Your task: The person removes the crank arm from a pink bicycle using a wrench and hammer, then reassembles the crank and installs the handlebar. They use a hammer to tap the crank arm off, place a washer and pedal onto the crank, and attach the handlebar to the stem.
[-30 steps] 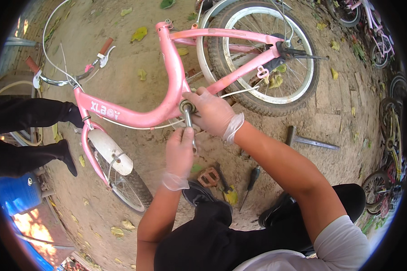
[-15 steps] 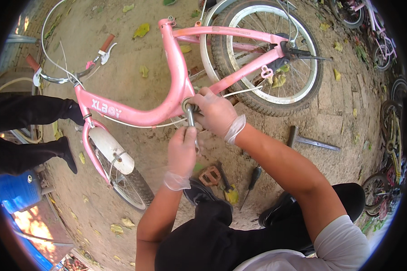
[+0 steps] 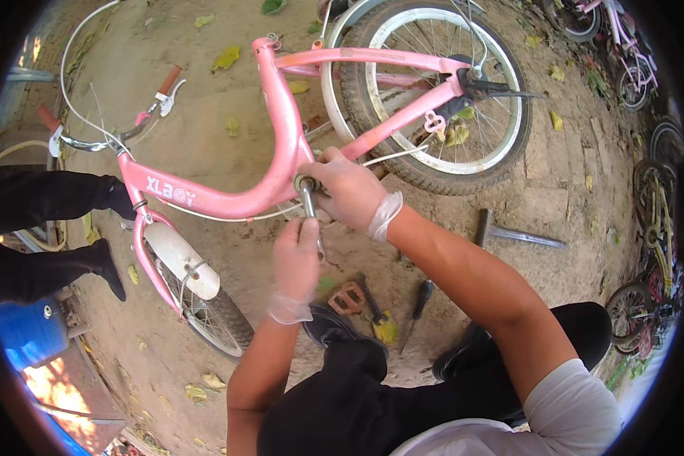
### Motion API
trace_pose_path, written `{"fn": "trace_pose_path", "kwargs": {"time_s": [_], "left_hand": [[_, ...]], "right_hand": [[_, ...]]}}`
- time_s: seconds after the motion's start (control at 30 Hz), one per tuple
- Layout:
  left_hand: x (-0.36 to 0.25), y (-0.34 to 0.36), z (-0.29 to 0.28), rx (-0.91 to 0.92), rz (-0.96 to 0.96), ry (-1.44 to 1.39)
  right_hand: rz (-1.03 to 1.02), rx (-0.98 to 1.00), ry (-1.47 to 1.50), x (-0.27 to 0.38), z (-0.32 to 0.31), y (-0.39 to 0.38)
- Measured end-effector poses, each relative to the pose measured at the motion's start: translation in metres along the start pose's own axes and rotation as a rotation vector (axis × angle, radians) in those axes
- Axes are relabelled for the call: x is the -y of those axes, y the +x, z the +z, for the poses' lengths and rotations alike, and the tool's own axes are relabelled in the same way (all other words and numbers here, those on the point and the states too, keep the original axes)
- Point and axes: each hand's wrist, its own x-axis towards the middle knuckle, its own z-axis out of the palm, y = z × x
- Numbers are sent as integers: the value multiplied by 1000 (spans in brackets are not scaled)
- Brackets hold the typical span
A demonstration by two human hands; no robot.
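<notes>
A pink bicycle frame lies on its side on the ground in front of me. My left hand, in a clear thin glove, is closed around the shaft of a silver wrench. The wrench's upper end sits at the round opening of the bottom bracket. Gloved as well, my right hand is closed at that end, its fingers curled over the wrench head and the bracket rim. Those fingertips are partly hidden. The lower end of the wrench shows just below my left fingers.
A hammer, a screwdriver and an orange pedal with a dark crank arm lie on the dirt. The rear wheel is beyond my hands. Another person's dark-clad legs and a blue barrel are at left.
The whole view has shifted slightly, so the bicycle appears a little further left. Both hands stay at the bottom bracket, and the wrench keeps nearly the same angle.
</notes>
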Motion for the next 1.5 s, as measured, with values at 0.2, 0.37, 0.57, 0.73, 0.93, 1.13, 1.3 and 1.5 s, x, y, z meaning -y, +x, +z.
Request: {"fn": "trace_pose_path", "kwargs": {"time_s": [0.2, 0.37, 0.57, 0.73, 0.93, 1.13, 1.3, 1.5], "left_hand": [[3, 1, -3, 1, -6, -10], [3, 0, -2, 8, 7, 13], [3, -1, -4, -5, 26, 51], [9, 1, -9, -32, 80, 126], [13, 8, -13, 15, 73, 39], [10, 6, -10, 17, 77, 47], [5, 2, -6, -18, 65, 28], [7, 3, -7, 0, 51, 35]], "right_hand": [[95, 31, -89, 4, 3, 0], [5, 4, -30, 3, 4, -3], [36, -20, -58, 4, 3, -2], [108, -11, -92, 6, 11, -1], [11, 7, -44, 3, 6, -3], [30, 2, -35, 2, 7, -2], [50, -40, -32, 0, 11, -2], [-14, -8, -4, 0, 9, -3]]}}
